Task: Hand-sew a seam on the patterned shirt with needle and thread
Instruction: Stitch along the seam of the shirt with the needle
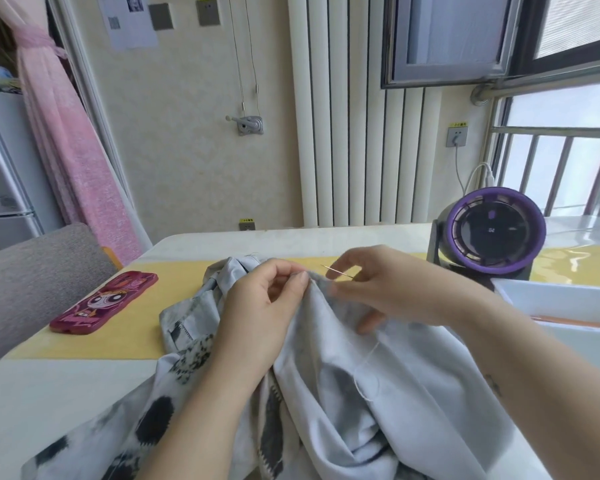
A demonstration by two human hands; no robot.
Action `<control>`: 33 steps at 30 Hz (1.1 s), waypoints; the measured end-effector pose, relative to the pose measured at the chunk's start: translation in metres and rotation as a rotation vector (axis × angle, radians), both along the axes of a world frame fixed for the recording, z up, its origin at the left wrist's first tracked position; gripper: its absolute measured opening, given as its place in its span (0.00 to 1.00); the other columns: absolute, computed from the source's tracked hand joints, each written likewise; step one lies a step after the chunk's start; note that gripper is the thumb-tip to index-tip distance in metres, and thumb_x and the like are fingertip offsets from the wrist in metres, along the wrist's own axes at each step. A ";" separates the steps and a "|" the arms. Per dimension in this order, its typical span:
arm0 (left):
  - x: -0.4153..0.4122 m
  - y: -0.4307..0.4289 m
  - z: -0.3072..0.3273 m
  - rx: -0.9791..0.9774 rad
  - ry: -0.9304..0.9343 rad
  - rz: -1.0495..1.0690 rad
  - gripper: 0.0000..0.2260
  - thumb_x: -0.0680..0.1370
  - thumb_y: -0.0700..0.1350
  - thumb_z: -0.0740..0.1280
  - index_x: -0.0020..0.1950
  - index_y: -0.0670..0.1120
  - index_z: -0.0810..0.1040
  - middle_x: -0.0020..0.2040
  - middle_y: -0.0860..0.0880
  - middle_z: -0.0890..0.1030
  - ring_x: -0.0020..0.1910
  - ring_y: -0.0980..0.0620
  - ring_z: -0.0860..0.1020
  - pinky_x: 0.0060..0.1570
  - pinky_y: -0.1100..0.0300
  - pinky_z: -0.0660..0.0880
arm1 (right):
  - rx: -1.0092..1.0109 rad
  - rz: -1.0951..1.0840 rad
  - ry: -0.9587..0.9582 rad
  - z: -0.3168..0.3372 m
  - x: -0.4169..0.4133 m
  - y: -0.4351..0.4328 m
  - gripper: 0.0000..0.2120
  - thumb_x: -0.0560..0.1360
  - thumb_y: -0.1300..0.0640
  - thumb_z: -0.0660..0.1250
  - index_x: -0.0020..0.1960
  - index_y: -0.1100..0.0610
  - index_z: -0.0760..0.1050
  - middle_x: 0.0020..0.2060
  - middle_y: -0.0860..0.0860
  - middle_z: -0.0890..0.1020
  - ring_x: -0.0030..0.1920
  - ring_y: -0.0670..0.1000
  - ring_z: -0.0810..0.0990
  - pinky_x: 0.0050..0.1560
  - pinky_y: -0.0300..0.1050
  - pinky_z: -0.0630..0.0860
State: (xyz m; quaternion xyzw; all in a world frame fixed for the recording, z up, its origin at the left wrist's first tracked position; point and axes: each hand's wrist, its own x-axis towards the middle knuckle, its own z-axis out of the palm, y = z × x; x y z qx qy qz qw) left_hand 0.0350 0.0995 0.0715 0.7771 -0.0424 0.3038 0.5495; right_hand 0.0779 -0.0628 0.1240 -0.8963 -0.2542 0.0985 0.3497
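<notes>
Pinching the shirt (413, 393), left fingers (284, 269) sit just beside right fingers (349, 260) gripping the needle (336, 272).

No legible text, yellow stickers (458, 124) above wall sockets (456, 137) too small to read, printed sheet (129, 26) far above left hand (260, 306) blurred, display mark on fan (492, 233) beyond right hand (388, 289) unclear

One wide-angle camera worn on my head faces forward and down across the counter (66, 386). It sits close: my left hand (260, 306) and right hand (385, 292) fill mid-frame, forearms entering from the bottom edge, the needle (336, 272) plain to see. The far wall (187, 150) tops the view.
</notes>
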 end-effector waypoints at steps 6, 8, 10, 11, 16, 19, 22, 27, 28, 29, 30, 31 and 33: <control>-0.005 -0.002 0.006 0.054 -0.011 -0.028 0.04 0.75 0.42 0.69 0.41 0.50 0.80 0.37 0.60 0.82 0.37 0.66 0.78 0.40 0.73 0.71 | 0.011 -0.086 -0.382 0.011 0.008 -0.006 0.07 0.76 0.55 0.66 0.39 0.53 0.75 0.26 0.47 0.71 0.24 0.42 0.74 0.25 0.33 0.70; -0.007 -0.003 0.007 0.090 -0.029 -0.014 0.04 0.74 0.42 0.70 0.40 0.51 0.80 0.36 0.60 0.82 0.36 0.66 0.77 0.40 0.74 0.70 | -0.031 -0.119 -0.509 0.012 0.009 -0.006 0.07 0.76 0.54 0.66 0.38 0.50 0.74 0.25 0.47 0.70 0.24 0.43 0.68 0.24 0.35 0.63; -0.008 -0.002 0.007 0.133 -0.050 0.019 0.05 0.74 0.43 0.71 0.39 0.52 0.80 0.36 0.61 0.81 0.35 0.66 0.77 0.39 0.75 0.69 | -0.104 -0.148 -0.567 0.009 0.009 -0.006 0.06 0.76 0.52 0.66 0.40 0.48 0.75 0.27 0.47 0.72 0.27 0.43 0.69 0.28 0.39 0.64; -0.008 -0.002 0.007 0.160 -0.054 0.037 0.06 0.74 0.43 0.71 0.39 0.53 0.79 0.36 0.61 0.81 0.35 0.66 0.77 0.38 0.75 0.69 | -0.140 -0.154 -0.572 0.006 0.010 -0.006 0.05 0.76 0.52 0.66 0.41 0.48 0.76 0.28 0.47 0.74 0.28 0.44 0.71 0.29 0.41 0.66; -0.010 -0.002 0.007 0.246 -0.042 0.082 0.05 0.74 0.45 0.71 0.39 0.54 0.79 0.37 0.62 0.81 0.35 0.66 0.77 0.36 0.76 0.68 | -0.084 -0.079 -0.475 0.006 0.009 -0.008 0.04 0.75 0.51 0.67 0.49 0.47 0.78 0.26 0.45 0.70 0.25 0.42 0.69 0.26 0.33 0.62; -0.011 -0.002 0.008 0.267 -0.045 0.083 0.05 0.74 0.46 0.70 0.39 0.54 0.79 0.37 0.63 0.81 0.36 0.65 0.77 0.37 0.76 0.68 | 0.009 -0.020 -0.452 0.006 0.007 -0.006 0.04 0.74 0.52 0.68 0.48 0.49 0.79 0.24 0.46 0.67 0.23 0.42 0.68 0.25 0.32 0.64; -0.010 -0.003 0.007 0.280 -0.033 0.085 0.06 0.74 0.45 0.70 0.38 0.54 0.79 0.35 0.65 0.80 0.35 0.66 0.76 0.36 0.75 0.68 | -0.069 -0.043 -0.491 0.003 0.009 -0.002 0.04 0.74 0.54 0.67 0.44 0.51 0.81 0.26 0.45 0.69 0.26 0.43 0.68 0.25 0.34 0.64; -0.007 -0.003 0.004 0.226 0.009 0.076 0.06 0.76 0.44 0.68 0.39 0.53 0.78 0.31 0.64 0.78 0.31 0.66 0.75 0.34 0.74 0.68 | -0.088 -0.029 -0.481 0.004 0.008 -0.003 0.04 0.75 0.55 0.66 0.42 0.51 0.78 0.28 0.45 0.70 0.27 0.43 0.68 0.26 0.33 0.65; -0.007 -0.003 0.003 0.195 0.013 0.066 0.06 0.76 0.44 0.68 0.40 0.52 0.79 0.31 0.63 0.79 0.32 0.66 0.75 0.35 0.75 0.68 | -0.079 -0.026 -0.477 0.005 0.007 -0.004 0.04 0.75 0.56 0.66 0.42 0.50 0.77 0.28 0.45 0.70 0.27 0.43 0.68 0.26 0.32 0.66; -0.006 -0.004 0.003 0.162 0.022 0.052 0.05 0.76 0.45 0.68 0.41 0.53 0.79 0.33 0.61 0.80 0.33 0.66 0.75 0.36 0.75 0.68 | -0.081 -0.024 -0.479 0.005 0.007 -0.003 0.05 0.75 0.56 0.66 0.41 0.49 0.76 0.28 0.45 0.70 0.28 0.43 0.68 0.27 0.33 0.66; -0.006 -0.004 0.003 0.136 0.039 0.037 0.03 0.75 0.47 0.68 0.42 0.54 0.79 0.35 0.60 0.81 0.35 0.66 0.76 0.37 0.75 0.69 | -0.088 -0.025 -0.480 0.005 0.006 -0.003 0.05 0.75 0.55 0.66 0.40 0.49 0.75 0.28 0.45 0.71 0.28 0.43 0.68 0.27 0.33 0.65; -0.006 -0.005 0.003 0.125 0.059 0.026 0.02 0.75 0.49 0.69 0.42 0.55 0.79 0.38 0.60 0.82 0.38 0.67 0.77 0.39 0.76 0.69 | -0.094 -0.027 -0.477 0.005 0.006 -0.002 0.05 0.75 0.55 0.66 0.40 0.48 0.74 0.29 0.45 0.71 0.28 0.43 0.68 0.27 0.34 0.65; -0.006 -0.008 0.002 0.147 0.083 0.017 0.03 0.74 0.51 0.70 0.41 0.58 0.78 0.42 0.64 0.81 0.42 0.69 0.77 0.41 0.77 0.68 | -0.093 -0.029 -0.467 0.005 0.005 -0.002 0.06 0.75 0.55 0.66 0.40 0.48 0.74 0.29 0.45 0.70 0.28 0.43 0.68 0.27 0.33 0.65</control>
